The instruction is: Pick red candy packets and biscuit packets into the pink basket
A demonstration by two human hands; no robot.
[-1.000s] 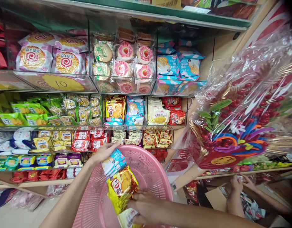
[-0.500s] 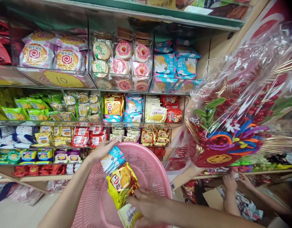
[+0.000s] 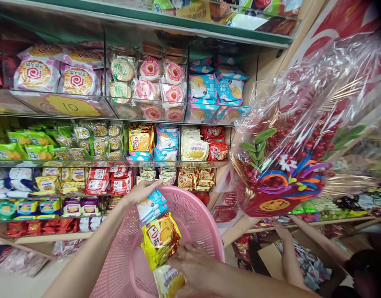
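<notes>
My left hand (image 3: 144,193) is closed over the upper left rim of a pink plastic basket (image 3: 205,215), thumb along the top; its other fingers are mostly hidden. Just below the thumb, inside the basket, is a blue biscuit packet (image 3: 152,206). Under it lies a yellow-and-orange biscuit packet (image 3: 161,236), and lower still a cream biscuit packet (image 3: 169,281). My right hand (image 3: 195,265) is inside the basket, right beside the yellow and cream packets. Motion blurs its fingers, so whether it grips anything is unclear.
Shelves with clear-fronted bins of wrapped biscuits (image 3: 195,149) stand ahead. A cellophane-wrapped bouquet (image 3: 280,174) juts out at the right. Another person's hands (image 3: 285,234) are at a lower shelf, near an open cardboard box (image 3: 271,256) of packets.
The view has shifted slightly, moving the shelves and bouquet left. My left hand stays at the rim; my right hand has shifted slightly over the packets. The other person's arms have moved left.
</notes>
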